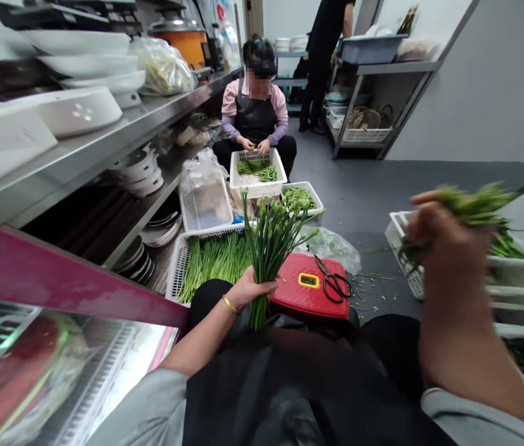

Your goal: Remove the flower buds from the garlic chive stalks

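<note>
My left hand (249, 290) is wrapped round a bunch of flowering chives (269, 248), held upright with pale green buds on top. Behind it lies a white basket (173, 266) full of long green stems (215, 257). My right hand (452, 238), smeared by motion, is raised at the right with a clump of green tips (475, 201) in its fingers. It is over a white basket (396, 232) that holds more cut greens (510, 244). Black-handled scissors (335, 286) rest on a red box (290, 294) in front of me, touched by neither hand.
A co-worker (257, 114) sits opposite, both hands at a white basket (236, 179) of greens. Someone in black (324, 56) stands farther back. Steel shelving (160, 121) with dishes runs along the left. Plant scraps (378, 297) and a clear plastic bag (336, 248) lie on the floor.
</note>
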Tool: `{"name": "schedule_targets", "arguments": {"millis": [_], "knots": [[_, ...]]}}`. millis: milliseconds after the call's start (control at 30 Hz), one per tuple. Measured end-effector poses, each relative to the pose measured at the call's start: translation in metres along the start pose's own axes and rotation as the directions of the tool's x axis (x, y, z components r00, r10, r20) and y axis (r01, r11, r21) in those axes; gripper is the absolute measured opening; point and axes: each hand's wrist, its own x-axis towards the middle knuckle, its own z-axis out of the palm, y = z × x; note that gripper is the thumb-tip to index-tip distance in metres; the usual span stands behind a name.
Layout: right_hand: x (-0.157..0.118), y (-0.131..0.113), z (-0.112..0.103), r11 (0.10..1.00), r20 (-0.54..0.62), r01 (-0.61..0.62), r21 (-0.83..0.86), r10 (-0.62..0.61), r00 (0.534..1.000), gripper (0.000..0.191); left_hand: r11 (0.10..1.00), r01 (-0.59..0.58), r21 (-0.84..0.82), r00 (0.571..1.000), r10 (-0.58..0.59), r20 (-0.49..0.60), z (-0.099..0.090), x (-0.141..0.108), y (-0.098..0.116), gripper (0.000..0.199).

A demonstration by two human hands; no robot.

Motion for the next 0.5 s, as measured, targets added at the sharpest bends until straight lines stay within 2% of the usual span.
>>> {"name": "schedule_targets", "arguments": {"millis": [100,167,233,333,400,500], "knots": [[-0.042,0.017,0.057,0.978,0.178,-0.187,0.094,0.169,0.969,0.028,0.999,-0.011,0.031,0.997,0.013,-0.077,0.005,0.001,0.002,0.054],[-0.053,0.025,0.081,0.947,0.263,-0.268,0.175,0.217,0.94,0.031,0.998,-0.005,0.06,0.996,0.011,-0.086,0.01,0.0,0.003,0.053],[-0.055,0.029,0.094,0.934,0.28,-0.293,0.202,0.232,0.932,0.028,0.994,-0.03,0.104,0.997,0.037,-0.073,0.013,-0.002,0.006,0.049],[-0.053,0.026,0.101,0.936,0.23,-0.291,0.2,0.244,0.942,0.021,0.986,-0.076,0.149,0.995,0.085,-0.06,0.016,-0.003,0.008,0.047],[-0.045,0.018,0.097,0.943,0.157,-0.251,0.217,0.22,0.963,0.023,0.989,-0.059,0.134,0.995,0.069,-0.068,0.015,-0.003,0.008,0.047],[-0.017,-0.002,0.066,0.956,0.0,-0.084,0.281,0.087,0.996,0.032,0.996,-0.008,0.094,0.998,0.014,-0.059,0.01,-0.003,0.006,0.048]]}}
